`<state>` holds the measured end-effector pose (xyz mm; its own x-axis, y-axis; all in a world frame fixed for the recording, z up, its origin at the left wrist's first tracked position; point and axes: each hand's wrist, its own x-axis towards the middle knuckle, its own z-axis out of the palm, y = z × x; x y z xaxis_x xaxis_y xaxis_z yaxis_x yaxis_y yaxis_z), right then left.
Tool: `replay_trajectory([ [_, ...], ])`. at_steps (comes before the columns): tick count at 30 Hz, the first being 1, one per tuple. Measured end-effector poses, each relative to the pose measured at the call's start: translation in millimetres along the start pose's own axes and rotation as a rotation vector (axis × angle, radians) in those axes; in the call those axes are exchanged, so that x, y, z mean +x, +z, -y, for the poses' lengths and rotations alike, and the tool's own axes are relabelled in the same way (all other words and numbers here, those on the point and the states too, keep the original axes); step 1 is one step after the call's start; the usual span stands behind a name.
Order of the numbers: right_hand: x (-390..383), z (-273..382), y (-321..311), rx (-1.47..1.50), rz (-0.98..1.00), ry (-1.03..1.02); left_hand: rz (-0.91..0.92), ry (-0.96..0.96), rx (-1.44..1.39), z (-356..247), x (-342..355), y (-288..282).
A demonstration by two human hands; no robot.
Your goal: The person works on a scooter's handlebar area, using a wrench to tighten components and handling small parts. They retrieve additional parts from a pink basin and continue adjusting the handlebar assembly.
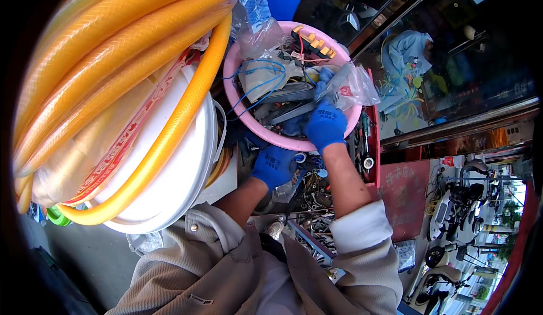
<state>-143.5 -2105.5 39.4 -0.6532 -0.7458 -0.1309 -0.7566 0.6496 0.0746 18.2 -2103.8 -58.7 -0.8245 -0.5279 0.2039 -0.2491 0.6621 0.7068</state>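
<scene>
Seemingly curled right grip (326, 126) against bag (353, 85).

The right hand (326, 125), gloved in blue, is held over the near right rim of the basin (231, 72), its back turned up, its fingertips hidden. The left hand (273, 166), gloved alike, is placed lower, just outside the near rim; its grip cannot be made out. The right forearm (348, 182) and left forearm (240, 205) are bared beyond turned-back cuffs (361, 224).
</scene>
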Motion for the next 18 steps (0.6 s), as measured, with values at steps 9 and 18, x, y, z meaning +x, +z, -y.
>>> replay_trajectory([
  [9,24.4,-55.8,-70.7,0.905,-0.179,-0.097,-0.107,0.061,0.064,9.8,-0.6,13.8],
  [18,92.4,-37.6,-107.7,1.362,0.115,-0.329,-0.149,0.059,0.123,-3.0,6.3,4.0],
])
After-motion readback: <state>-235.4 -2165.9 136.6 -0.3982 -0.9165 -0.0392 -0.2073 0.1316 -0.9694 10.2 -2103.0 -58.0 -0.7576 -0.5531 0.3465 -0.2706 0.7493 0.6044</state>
